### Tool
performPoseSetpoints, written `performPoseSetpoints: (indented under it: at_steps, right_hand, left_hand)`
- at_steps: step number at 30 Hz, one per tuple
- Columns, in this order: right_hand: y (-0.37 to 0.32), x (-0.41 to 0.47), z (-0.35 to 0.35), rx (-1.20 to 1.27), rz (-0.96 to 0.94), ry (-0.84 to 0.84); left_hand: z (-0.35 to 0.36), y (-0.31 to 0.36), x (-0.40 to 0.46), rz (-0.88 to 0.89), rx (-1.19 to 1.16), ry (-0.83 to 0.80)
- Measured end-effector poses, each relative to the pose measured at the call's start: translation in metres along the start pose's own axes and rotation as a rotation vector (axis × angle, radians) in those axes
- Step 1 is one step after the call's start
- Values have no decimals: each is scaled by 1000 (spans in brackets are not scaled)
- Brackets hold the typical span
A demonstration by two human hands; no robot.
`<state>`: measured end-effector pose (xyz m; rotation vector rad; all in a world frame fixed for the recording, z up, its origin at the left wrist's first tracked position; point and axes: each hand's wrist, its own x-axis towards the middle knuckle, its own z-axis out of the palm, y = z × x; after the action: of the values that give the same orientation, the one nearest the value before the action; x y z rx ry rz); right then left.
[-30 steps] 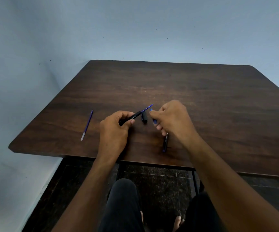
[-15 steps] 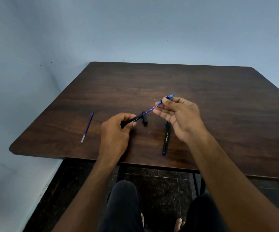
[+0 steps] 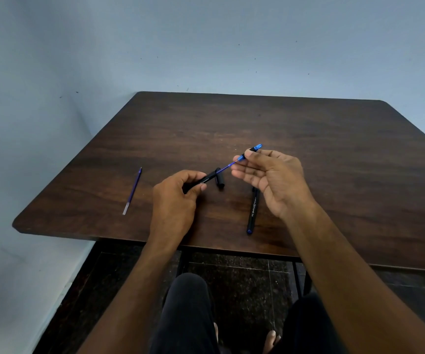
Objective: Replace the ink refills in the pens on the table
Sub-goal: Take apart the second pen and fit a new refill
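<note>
My left hand [image 3: 174, 200] grips a black pen barrel [image 3: 205, 180] low over the table, and a blue refill [image 3: 225, 168] sticks out of its open end. My right hand [image 3: 272, 177] pinches a small blue-and-black tip piece [image 3: 251, 151] between thumb and forefinger, just beyond the refill's point. A black pen cap [image 3: 220, 178] lies on the wood behind the barrel. A second black pen [image 3: 252, 212] lies under my right palm, its upper end hidden. A loose blue refill [image 3: 132, 191] lies at the left.
The dark wooden table [image 3: 308, 139] stands in a corner against pale blue walls, its near edge just past my wrists. My knees and bare feet show below over a dark tiled floor.
My right hand has lifted off the table and turned palm up, carrying the tip piece up and right, away from the barrel. The second pen beneath it has come into view.
</note>
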<state>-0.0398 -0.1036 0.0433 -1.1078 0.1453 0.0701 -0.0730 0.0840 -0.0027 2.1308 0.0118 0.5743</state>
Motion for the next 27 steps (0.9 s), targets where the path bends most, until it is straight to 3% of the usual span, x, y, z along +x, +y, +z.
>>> performPoseSetpoints:
  at_steps: [27]
  right_hand:
    - [23,-1,16,-160,39,-72]
  left_hand:
    - [-1,0,-3,35,-33,-14]
